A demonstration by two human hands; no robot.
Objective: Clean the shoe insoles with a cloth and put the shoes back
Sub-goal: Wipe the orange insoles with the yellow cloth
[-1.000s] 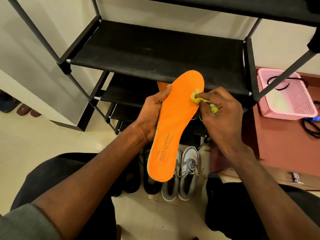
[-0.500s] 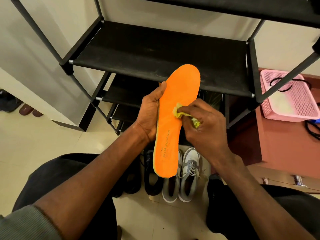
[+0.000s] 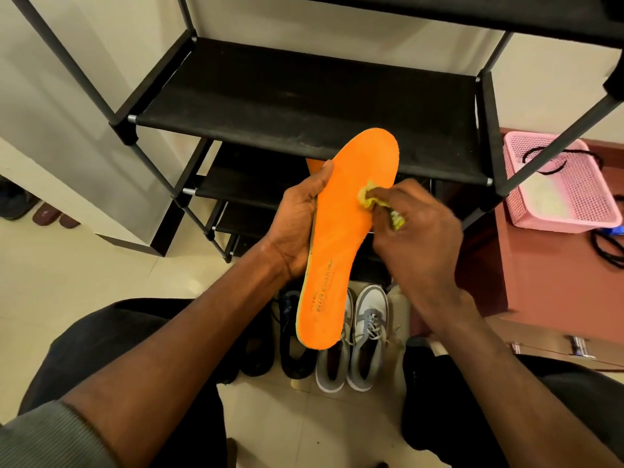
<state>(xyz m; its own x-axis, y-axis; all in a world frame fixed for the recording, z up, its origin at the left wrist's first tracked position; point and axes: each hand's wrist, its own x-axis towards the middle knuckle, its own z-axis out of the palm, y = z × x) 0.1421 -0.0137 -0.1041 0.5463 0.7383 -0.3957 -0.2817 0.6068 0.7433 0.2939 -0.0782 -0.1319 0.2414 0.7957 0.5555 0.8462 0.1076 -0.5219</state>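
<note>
An orange insole stands upright in front of me, toe end up, with grey lettering near its heel. My left hand grips its left edge, thumb along the rim. My right hand pinches a small yellow cloth and presses it against the insole's upper right part. A second orange insole peeks out behind the left thumb. On the floor below stand a pair of grey and white sneakers and a pair of dark shoes.
A black shoe rack with fabric shelves stands straight ahead. A pink perforated basket sits on a reddish cabinet at the right. Slippers lie at the far left on the cream tiled floor. My knees frame the shoes.
My right hand with the cloth slid down the insole to its middle, then back up toward the toe area. The left hand kept its grip; the insole shifted only slightly.
</note>
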